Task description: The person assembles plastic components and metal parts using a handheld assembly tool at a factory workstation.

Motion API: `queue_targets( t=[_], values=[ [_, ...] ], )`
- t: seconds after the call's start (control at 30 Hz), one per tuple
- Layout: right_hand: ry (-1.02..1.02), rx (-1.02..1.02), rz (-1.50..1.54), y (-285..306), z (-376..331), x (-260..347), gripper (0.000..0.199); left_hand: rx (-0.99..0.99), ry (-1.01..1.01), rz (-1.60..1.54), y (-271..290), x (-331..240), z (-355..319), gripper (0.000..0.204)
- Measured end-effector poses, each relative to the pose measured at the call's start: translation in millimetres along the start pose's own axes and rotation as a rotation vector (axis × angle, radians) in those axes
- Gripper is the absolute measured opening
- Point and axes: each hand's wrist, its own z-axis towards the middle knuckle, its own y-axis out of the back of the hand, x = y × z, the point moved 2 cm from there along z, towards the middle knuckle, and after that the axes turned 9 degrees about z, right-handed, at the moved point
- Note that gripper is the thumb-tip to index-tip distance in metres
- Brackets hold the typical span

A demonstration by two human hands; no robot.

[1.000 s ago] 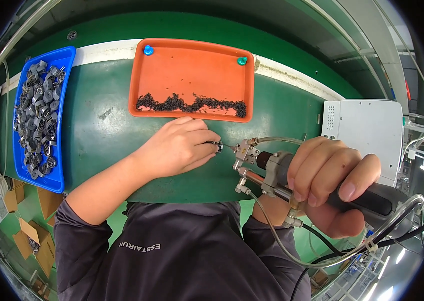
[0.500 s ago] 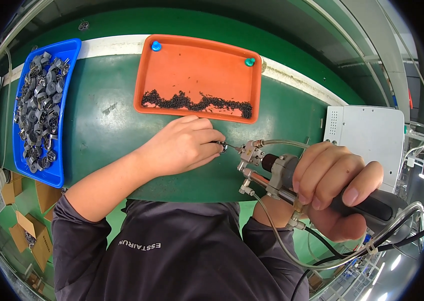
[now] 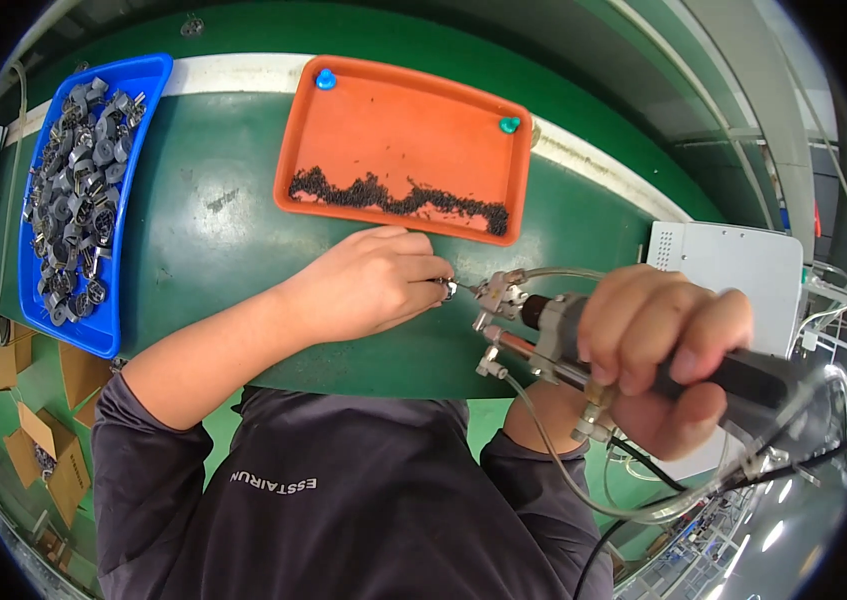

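Note:
My left hand (image 3: 368,283) is over the bench, its fingers pinching a small dark and shiny metal part (image 3: 449,290), mostly hidden behind the fingertips. Wrapped round a dark handle, my right hand (image 3: 665,340) holds a power screwdriver (image 3: 548,335) with a metal head and hoses attached. Its thin tip points left and meets, or nearly meets, the part. Just beyond my left hand lies an orange tray (image 3: 403,120). Small black pieces (image 3: 393,200) are heaped along its near side.
A blue tray (image 3: 98,338) full of grey and metal parts (image 3: 83,190) stands at the left. To the right is a light grey box-shaped machine (image 3: 733,265). Clear hose (image 3: 553,465) and black cable trail from the tool. Open cartons (image 3: 53,450) are on the floor at lower left.
The whole view has shifted and tilted slightly. My right hand and the screwdriver have turned a little, blurring the handle end. My left hand keeps its pinch on the part.

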Motion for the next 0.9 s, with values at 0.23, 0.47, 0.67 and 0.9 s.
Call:
queue_targets(
  t=[0.23,0.47,0.67,0.9],
  values=[
    [0.046,0.099,-0.004,3,-1,3,0.027,-0.004,0.014,-0.01,4,1,-1,0.012],
    [0.241,0.079,-0.143,5,-16,49,0.034,-0.017,0.018,-0.021,4,1,-2,0.012],
    [0.227,0.022,-0.173,9,-21,41,0.035,-0.017,0.013,-0.042,-2,3,1,0.017],
    [0.197,0.07,-0.054,12,-12,20,0.037,-0.004,0.022,-0.034,1,8,-2,0.019]
  ],
)
